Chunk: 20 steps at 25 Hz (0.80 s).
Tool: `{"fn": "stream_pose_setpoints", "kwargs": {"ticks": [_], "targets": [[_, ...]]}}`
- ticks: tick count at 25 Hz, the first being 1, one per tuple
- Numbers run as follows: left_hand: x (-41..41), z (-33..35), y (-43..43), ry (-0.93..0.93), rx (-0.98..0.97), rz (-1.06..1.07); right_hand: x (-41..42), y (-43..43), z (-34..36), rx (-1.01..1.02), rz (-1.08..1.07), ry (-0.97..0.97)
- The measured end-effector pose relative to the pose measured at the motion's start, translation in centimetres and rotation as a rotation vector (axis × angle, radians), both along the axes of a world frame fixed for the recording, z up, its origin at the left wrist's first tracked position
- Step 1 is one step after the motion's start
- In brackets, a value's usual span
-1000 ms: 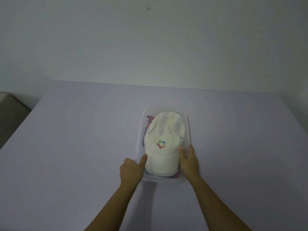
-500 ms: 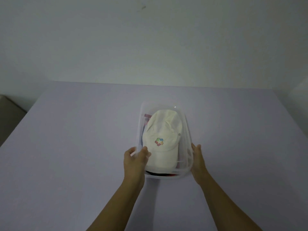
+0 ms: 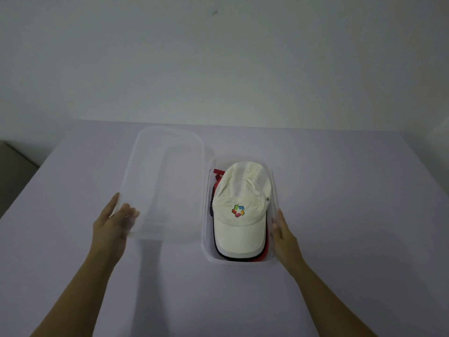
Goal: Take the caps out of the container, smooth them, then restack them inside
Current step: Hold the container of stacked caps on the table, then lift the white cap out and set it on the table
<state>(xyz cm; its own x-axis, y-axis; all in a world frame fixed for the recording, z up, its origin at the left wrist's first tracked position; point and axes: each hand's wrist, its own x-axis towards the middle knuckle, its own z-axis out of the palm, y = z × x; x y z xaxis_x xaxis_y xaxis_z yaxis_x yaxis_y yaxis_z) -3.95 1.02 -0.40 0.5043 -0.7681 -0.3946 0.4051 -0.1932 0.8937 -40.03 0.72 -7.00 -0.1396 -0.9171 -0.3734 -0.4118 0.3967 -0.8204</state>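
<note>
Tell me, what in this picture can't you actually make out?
- Caps under the white cap, head view: only dark and red edges show, so their number is hidden.
- Lid: blurred and see-through; whether it rests on the table is unclear.
- Left hand: fingertips blurred behind the lid.
- Right hand: whether it grips the container or just touches its side.
- Both elbows: cut off by the bottom edge.

A plain pale wall (image 3: 218,59) fills the upper half of the view, unmarked except for one small dark speck (image 3: 215,12) near the top. Below it a broad lavender-grey surface (image 3: 352,215) runs right up to the wall. The light is dim and even — soft shadows only. At far left, beyond the surface's edge, sits something dark and brownish (image 3: 14,166), too dim to identify.
</note>
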Motion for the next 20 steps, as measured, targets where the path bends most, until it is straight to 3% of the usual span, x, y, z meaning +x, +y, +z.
{"fn": "stream_pose_setpoints", "kwargs": {"ticks": [8,14,17,20], "targets": [[1.0,-6.5,1.4,-0.051,0.2,-0.111,-0.2,-0.3,-0.9,0.004,0.044,0.058],[0.7,-8.9,1.9,-0.757,0.443,-0.387,-0.5,-0.5,-0.3,0.027,0.107,0.109],[0.4,-10.1,1.6,-0.877,0.49,-0.448,-0.5,-0.4,-0.1,0.042,0.176,0.153],[0.0,-10.2,1.5,-0.973,0.583,-0.447,0.2,-0.4,1.1,-0.158,0.277,0.447]]}}
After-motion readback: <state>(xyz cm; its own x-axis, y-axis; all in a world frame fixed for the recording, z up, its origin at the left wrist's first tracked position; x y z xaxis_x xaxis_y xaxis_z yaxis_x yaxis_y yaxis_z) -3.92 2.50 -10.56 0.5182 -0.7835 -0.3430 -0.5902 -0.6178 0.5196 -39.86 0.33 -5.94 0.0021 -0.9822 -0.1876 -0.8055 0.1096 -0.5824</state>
